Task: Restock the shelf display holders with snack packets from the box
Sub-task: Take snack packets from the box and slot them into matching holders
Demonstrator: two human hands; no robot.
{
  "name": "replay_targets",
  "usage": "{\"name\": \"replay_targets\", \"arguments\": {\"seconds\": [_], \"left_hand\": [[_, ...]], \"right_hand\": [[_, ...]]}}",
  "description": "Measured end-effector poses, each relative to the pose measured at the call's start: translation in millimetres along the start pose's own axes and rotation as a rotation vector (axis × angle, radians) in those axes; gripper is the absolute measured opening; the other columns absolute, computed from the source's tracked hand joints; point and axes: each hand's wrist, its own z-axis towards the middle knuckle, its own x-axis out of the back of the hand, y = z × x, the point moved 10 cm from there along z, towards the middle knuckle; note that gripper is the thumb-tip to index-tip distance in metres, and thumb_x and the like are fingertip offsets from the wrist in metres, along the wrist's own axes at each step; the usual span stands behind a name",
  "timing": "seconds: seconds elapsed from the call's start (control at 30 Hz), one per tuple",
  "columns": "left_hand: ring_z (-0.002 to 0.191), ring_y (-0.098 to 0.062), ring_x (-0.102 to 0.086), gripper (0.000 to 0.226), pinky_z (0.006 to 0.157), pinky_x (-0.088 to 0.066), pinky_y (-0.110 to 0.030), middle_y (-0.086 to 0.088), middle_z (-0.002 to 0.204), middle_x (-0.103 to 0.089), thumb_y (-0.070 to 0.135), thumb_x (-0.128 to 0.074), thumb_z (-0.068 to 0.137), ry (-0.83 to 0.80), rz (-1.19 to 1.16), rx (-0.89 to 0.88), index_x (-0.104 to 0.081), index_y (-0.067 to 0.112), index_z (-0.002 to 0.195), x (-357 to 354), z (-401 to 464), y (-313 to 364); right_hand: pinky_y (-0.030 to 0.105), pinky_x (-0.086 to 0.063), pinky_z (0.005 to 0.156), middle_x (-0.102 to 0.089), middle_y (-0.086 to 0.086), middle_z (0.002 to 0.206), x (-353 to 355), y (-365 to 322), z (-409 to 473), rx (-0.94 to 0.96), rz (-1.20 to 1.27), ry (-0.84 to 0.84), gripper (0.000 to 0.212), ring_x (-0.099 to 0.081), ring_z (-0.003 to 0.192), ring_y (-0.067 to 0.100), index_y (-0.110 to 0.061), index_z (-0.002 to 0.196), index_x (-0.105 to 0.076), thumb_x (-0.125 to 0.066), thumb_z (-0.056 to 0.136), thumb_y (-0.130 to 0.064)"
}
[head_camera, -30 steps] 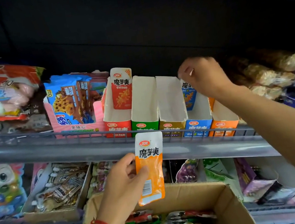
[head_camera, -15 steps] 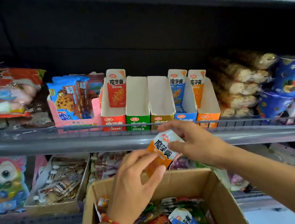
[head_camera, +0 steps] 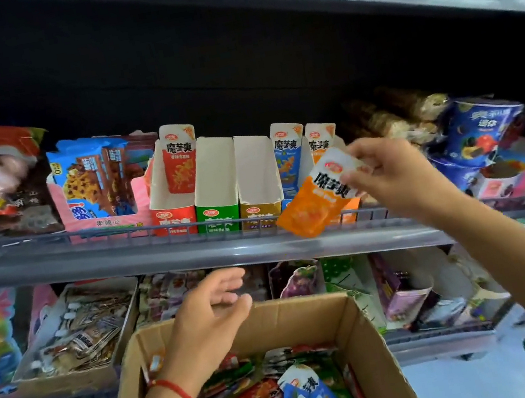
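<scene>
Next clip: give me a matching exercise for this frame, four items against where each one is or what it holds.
Items:
1. orange packet
2. left hand
3. green holder
4. red holder

States:
A. holds one upright red packet
B. pinched by the right hand in front of the shelf rail
C. shows no packet inside
D. open, over the cardboard box

Pairs: 1-B, 2-D, 3-C, 4-A
</scene>
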Motion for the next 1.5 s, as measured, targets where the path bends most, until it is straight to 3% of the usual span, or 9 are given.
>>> {"name": "replay_targets", "arguments": {"seconds": [0.1,0.2,0.37,0.63,0.97,1.13,1.27,1.37,1.5], "left_hand": [[0.098,0.004,-0.065,0.030,0.086,-0.051,-0.020,0.019,0.109,-0.070,0.018,-0.071,0.091,0.032,0.012,0.028,-0.067,0.040,0.111,7.1,5.8,-4.4],[0.094,0.010,-0.063,0.030,0.081,-0.049,-0.016,0.018,0.106,-0.071,0.016,-0.071,0.091,0.010,0.039,0.029,-0.066,0.038,0.110,4.2,9.7,-3.0],[0.093,0.012,-0.062,0.030,0.080,-0.051,-0.017,0.017,0.100,-0.071,0.015,-0.071,0.090,-0.035,0.089,0.032,-0.066,0.039,0.107,-3.5,15.9,-4.8],[0.091,0.005,-0.066,0.030,0.080,-0.053,-0.018,0.021,0.094,-0.072,0.015,-0.071,0.089,-0.067,0.116,0.051,-0.068,0.041,0.103,-2.7,27.6,-11.1],[0.096,0.007,-0.064,0.030,0.074,-0.049,-0.007,0.016,0.099,-0.072,0.015,-0.069,0.092,-0.119,0.133,0.082,-0.066,0.041,0.106,-10.4,31.0,-14.6],[0.097,0.012,-0.061,0.031,0.076,-0.050,-0.009,0.019,0.101,-0.070,0.016,-0.068,0.092,-0.136,0.176,0.086,-0.063,0.043,0.106,-15.1,31.0,-15.3],[0.096,0.011,-0.061,0.031,0.077,-0.052,-0.016,0.019,0.101,-0.069,0.017,-0.069,0.092,-0.142,0.188,0.091,-0.063,0.044,0.107,-16.5,30.3,-15.4],[0.096,0.010,-0.061,0.032,0.077,-0.052,-0.014,0.018,0.102,-0.069,0.016,-0.068,0.092,-0.141,0.188,0.080,-0.063,0.043,0.107,-16.1,28.6,-13.7],[0.096,0.010,-0.061,0.033,0.075,-0.050,-0.009,0.019,0.100,-0.069,0.016,-0.068,0.092,-0.129,0.211,0.040,-0.063,0.044,0.108,-15.6,22.8,-6.6]], "right_hand": [[0.029,-0.050,0.073,-0.071,-0.006,0.101,62.7,2.6,33.7,0.002,-0.139,0.268,0.019,-0.067,0.088,0.012,-0.017,0.116,-0.069,-0.066,0.098,-0.019],[0.026,-0.045,0.079,-0.069,-0.001,0.105,84.6,18.0,73.3,-0.033,-0.285,0.353,0.025,-0.064,0.098,0.018,-0.013,0.121,-0.069,-0.063,0.097,-0.017],[0.042,-0.052,0.092,-0.068,0.014,0.124,60.0,49.4,125.2,-0.108,-0.422,0.268,0.032,-0.064,0.113,0.034,-0.015,0.129,-0.066,-0.062,0.097,-0.015],[0.047,-0.058,0.089,-0.067,0.005,0.122,-11.9,82.0,157.5,-0.163,-0.671,-0.007,0.030,-0.064,0.111,0.029,-0.030,0.122,-0.067,-0.072,0.093,-0.034],[0.047,-0.059,0.085,-0.070,0.005,0.110,-21.0,93.2,186.4,-0.097,-0.843,0.058,0.025,-0.068,0.100,0.029,-0.028,0.113,-0.068,-0.072,0.092,-0.042],[0.044,-0.059,0.082,-0.068,0.009,0.111,-20.4,89.5,183.7,-0.078,-0.950,0.136,0.032,-0.067,0.099,0.032,-0.021,0.123,-0.064,-0.066,0.097,-0.038],[0.041,-0.056,0.085,-0.063,0.007,0.126,-27.6,56.5,155.5,0.080,-0.678,0.187,0.032,-0.063,0.112,0.028,-0.021,0.128,-0.060,-0.065,0.098,-0.030],[0.033,-0.053,0.087,-0.069,0.000,0.117,-53.3,17.5,114.8,0.325,-0.402,0.007,0.028,-0.064,0.106,0.017,-0.019,0.118,-0.069,-0.059,0.100,-0.038],[0.047,-0.037,0.107,-0.068,-0.009,0.116,-100.0,16.9,71.0,0.450,-0.601,-0.313,0.052,-0.053,0.121,0.015,-0.027,0.109,-0.072,-0.046,0.092,-0.069]]}}
